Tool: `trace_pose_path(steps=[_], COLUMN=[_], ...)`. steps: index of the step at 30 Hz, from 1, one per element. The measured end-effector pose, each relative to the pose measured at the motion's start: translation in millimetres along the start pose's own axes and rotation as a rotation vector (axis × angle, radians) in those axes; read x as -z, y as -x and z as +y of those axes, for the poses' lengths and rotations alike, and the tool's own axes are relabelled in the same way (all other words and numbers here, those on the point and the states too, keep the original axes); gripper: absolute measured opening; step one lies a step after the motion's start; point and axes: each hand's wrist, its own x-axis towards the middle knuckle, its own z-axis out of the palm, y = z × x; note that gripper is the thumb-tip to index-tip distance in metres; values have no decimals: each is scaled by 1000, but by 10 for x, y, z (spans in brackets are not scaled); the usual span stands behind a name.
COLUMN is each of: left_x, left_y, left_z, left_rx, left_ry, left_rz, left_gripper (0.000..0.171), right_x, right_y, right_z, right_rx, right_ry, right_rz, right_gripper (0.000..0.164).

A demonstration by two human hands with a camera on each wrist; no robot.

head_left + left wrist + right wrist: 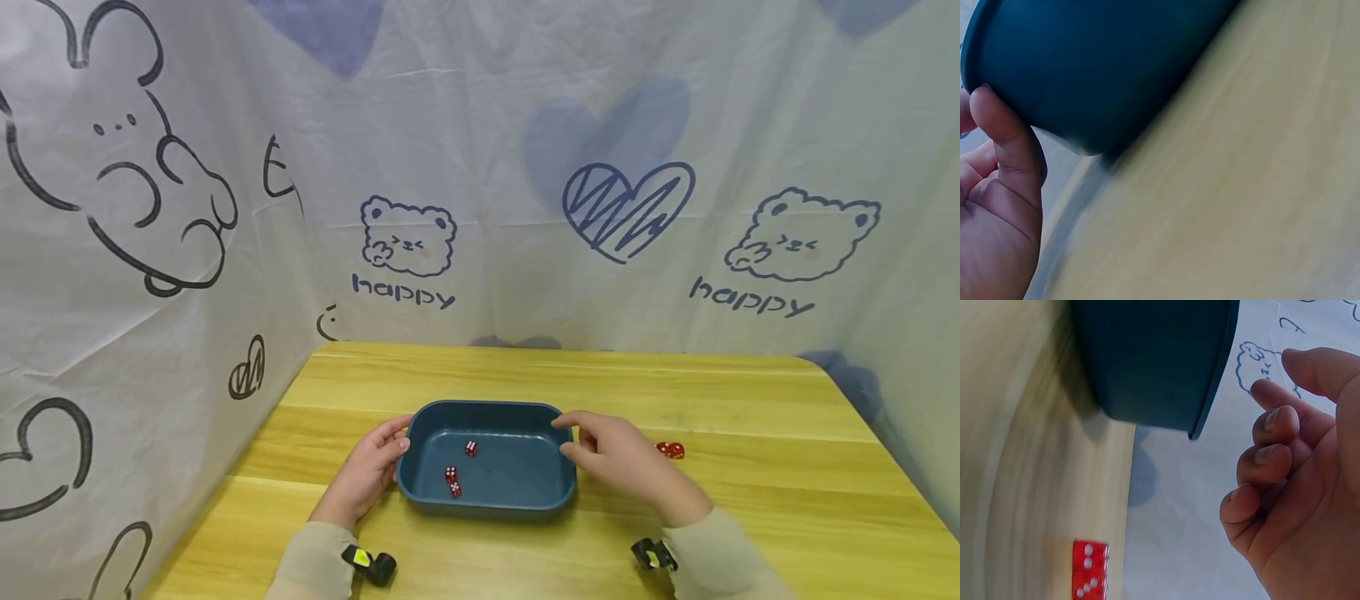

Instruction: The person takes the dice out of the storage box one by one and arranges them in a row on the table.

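A dark teal rectangular tray sits on the table with three red dice in its left half. At its left end, my left hand holds the rim, the thumb close to the edge in the left wrist view. My right hand is over the tray's right end, thumb and index finger spread. The right wrist view shows that hand apart from the tray wall, its other fingers loosely curled around nothing. Red dice lie on the table behind the right hand, partly hidden by it in the head view.
The yellow wood-grain table extends around the tray. White cloth with drawn hearts and bears hangs behind it and along the left and right sides. Each wrist wears a strap with a small black camera.
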Motion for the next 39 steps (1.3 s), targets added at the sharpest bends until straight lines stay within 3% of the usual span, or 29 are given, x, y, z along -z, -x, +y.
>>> trace_pose_path(steps=[18,30,39], left_x=[-3,-35,-13], left_y=[-9,-22,-13], left_z=[-25,12,-6], left_rx=[-8,-8,-5], left_ry=[7,8,-3], left_rz=[1,6,-13], left_gripper=[46,45,47], right_x=[-349,-701,-961], right_y=[-379,-674,-737], right_z=[-296,-472,-467], right_rx=[42,-25,-57], right_ry=[17,79,115], right_rz=[-82,-131,-196], right_gripper=[32,40,51])
